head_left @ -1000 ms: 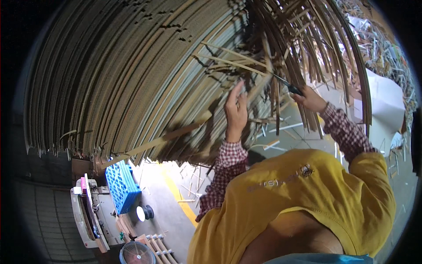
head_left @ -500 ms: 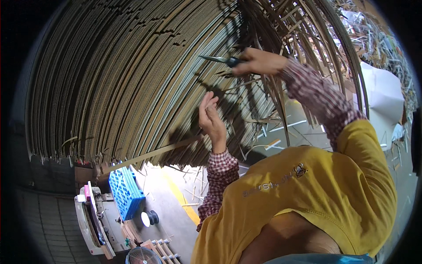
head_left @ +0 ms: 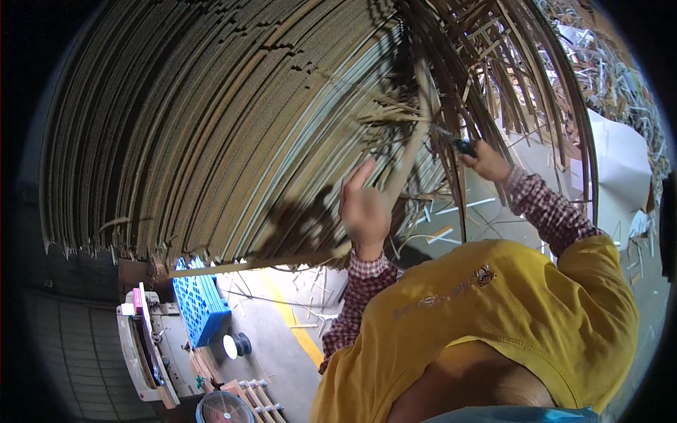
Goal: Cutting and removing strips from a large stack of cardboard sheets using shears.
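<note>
A tall stack of brown cardboard sheets (head_left: 176, 141) fills the upper left, edges toward me. My left hand (head_left: 365, 211) is against or just in front of its lower right part, blurred, with fingers stretched upward and apparently nothing in them. A loose cardboard strip (head_left: 407, 158) runs from above down to beside this hand; whether they touch I cannot tell. To the right, my right hand (head_left: 488, 162) is closed round the dark handle of a knife (head_left: 462, 146), its narrow blade partly hidden among hanging cardboard strips (head_left: 451, 84).
A blue plastic pallet (head_left: 201, 307) and a fan (head_left: 224, 407) stand at lower left, near a pale machine or cart (head_left: 162, 345). Cut scraps litter the grey floor (head_left: 486, 218). A large white sheet (head_left: 617, 158) and a heap of shredded offcuts (head_left: 599, 63) lie at right.
My right hand has moved right and down with the knife, away from the stack. My left hand has shifted slightly right and lower. A long strip now hangs between the hands.
</note>
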`<action>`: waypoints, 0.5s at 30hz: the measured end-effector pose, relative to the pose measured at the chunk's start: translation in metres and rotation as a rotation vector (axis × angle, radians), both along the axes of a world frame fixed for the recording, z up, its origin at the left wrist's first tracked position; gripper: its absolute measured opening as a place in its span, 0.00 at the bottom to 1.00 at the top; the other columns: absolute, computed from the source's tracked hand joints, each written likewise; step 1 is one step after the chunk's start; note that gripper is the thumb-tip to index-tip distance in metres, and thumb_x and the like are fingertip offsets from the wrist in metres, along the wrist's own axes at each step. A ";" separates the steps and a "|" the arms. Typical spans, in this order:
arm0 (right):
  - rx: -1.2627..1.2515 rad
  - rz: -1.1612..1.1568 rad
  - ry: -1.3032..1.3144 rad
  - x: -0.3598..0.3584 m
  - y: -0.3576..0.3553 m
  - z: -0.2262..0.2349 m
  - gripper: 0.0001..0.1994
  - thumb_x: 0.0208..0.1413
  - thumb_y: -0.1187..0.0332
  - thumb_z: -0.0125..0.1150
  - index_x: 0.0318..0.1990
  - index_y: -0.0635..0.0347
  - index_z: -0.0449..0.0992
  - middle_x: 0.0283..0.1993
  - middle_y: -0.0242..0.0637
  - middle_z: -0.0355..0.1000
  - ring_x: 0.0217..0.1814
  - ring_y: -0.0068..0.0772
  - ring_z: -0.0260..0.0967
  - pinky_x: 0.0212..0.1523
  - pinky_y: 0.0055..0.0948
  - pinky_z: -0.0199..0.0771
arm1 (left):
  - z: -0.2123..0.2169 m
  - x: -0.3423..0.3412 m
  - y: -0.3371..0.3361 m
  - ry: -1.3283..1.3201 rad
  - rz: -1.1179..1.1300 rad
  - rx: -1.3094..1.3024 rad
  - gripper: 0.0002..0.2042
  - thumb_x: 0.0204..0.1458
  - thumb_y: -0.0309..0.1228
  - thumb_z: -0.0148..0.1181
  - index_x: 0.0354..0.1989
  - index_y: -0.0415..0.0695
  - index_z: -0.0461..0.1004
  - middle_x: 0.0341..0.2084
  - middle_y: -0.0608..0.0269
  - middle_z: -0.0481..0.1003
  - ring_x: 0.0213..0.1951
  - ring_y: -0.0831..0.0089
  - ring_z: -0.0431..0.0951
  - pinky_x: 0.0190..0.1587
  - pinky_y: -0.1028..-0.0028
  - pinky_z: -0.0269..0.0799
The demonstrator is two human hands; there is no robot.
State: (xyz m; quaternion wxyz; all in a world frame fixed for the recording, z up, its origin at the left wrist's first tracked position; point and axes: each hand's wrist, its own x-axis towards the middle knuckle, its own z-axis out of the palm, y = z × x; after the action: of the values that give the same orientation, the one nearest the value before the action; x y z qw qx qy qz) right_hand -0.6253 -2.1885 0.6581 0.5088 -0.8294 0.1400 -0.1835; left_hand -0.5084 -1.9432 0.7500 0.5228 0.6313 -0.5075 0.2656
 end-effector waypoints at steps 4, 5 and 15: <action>-0.074 0.013 0.235 -0.038 -0.041 0.012 0.12 0.46 0.64 0.54 0.26 0.66 0.68 0.17 0.34 0.61 0.22 0.26 0.57 0.24 0.33 0.59 | -0.027 0.012 -0.025 0.335 -0.071 0.304 0.15 0.53 0.27 0.42 0.48 0.34 0.64 0.45 0.49 0.68 0.46 0.60 0.69 0.47 0.69 0.64; -0.004 0.096 0.230 -0.048 -0.042 0.030 0.12 0.46 0.63 0.55 0.26 0.67 0.69 0.18 0.34 0.62 0.22 0.26 0.58 0.25 0.31 0.60 | -0.033 0.013 -0.024 0.558 -0.166 0.314 0.17 0.56 0.33 0.42 0.50 0.36 0.63 0.49 0.49 0.65 0.50 0.61 0.66 0.50 0.68 0.61; -0.160 0.273 0.164 0.081 0.004 0.142 0.25 0.46 0.50 0.56 0.32 0.71 0.73 0.19 0.33 0.63 0.22 0.22 0.58 0.23 0.27 0.59 | -0.023 0.020 -0.027 0.455 -0.067 0.041 0.23 0.58 0.43 0.34 0.48 0.35 0.64 0.43 0.51 0.69 0.42 0.63 0.71 0.43 0.68 0.66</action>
State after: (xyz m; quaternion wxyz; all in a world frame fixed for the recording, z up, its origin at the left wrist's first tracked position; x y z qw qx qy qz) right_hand -0.5438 -2.1850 0.8001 0.4482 -0.8907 0.0520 -0.0549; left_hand -0.4879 -1.9698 0.7274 0.6193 0.6683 -0.4024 0.0888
